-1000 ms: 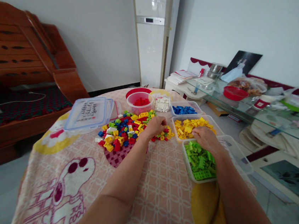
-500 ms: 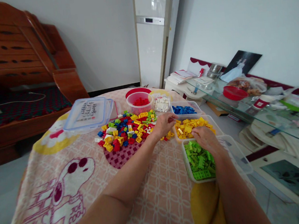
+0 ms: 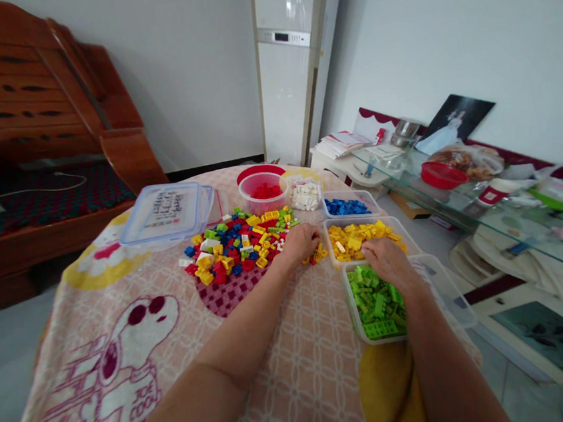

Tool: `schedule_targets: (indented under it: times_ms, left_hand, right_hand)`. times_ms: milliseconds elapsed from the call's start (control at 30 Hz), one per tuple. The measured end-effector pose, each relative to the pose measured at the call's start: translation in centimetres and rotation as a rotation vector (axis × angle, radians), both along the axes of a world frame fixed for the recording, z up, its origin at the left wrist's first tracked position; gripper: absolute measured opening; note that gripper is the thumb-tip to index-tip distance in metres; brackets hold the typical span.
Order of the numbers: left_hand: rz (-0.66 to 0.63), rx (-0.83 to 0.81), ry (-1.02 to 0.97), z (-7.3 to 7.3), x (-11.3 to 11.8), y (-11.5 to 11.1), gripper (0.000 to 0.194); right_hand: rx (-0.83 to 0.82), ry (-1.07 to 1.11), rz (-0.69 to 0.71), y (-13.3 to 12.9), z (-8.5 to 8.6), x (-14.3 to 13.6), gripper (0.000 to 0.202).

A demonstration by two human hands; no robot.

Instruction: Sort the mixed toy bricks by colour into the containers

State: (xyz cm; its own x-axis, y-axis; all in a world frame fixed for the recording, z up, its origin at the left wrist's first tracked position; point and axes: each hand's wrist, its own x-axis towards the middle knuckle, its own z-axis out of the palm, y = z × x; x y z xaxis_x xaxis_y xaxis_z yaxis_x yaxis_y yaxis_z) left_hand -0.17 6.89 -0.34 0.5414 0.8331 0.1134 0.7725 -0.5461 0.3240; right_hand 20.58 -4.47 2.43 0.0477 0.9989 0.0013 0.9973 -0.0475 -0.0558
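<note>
My left hand [image 3: 303, 242] is low at the right edge of a mixed pile of coloured bricks [image 3: 234, 243], its fingers bent and closed over a few small yellow pieces. What it grips, if anything, is hidden. Over the box of yellow bricks [image 3: 352, 240] rests my right hand [image 3: 384, 257], fingertips together at the bricks; anything between them is too small to name. Nearer me lies a clear box of green bricks [image 3: 375, 302]. Beyond the yellow ones are a box of blue bricks [image 3: 346, 206], white bricks [image 3: 305, 196] and a round tub [image 3: 264, 203] with red bricks.
Clear lids with blue rims [image 3: 164, 213] lie at the table's back left. A patterned cloth [image 3: 298, 370] covers the table. To the right stands a glass shelf [image 3: 504, 221] with a red bowl [image 3: 443, 175] and bags. A wooden bench [image 3: 25, 117] is at the left.
My left hand has moved left and slightly down, from the near-left corner of the blue and yellow boxes to the pile's edge. My right hand has hardly moved.
</note>
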Motion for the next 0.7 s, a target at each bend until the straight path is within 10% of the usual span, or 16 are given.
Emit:
schedule_targets:
  times_ms: [700]
  left_hand:
    - [-0.019, -0.002, -0.385, 0.32, -0.29, 0.23, 0.011]
  right_hand:
    - [0.005, -0.004, 0.020, 0.03, -0.04, 0.09, 0.033]
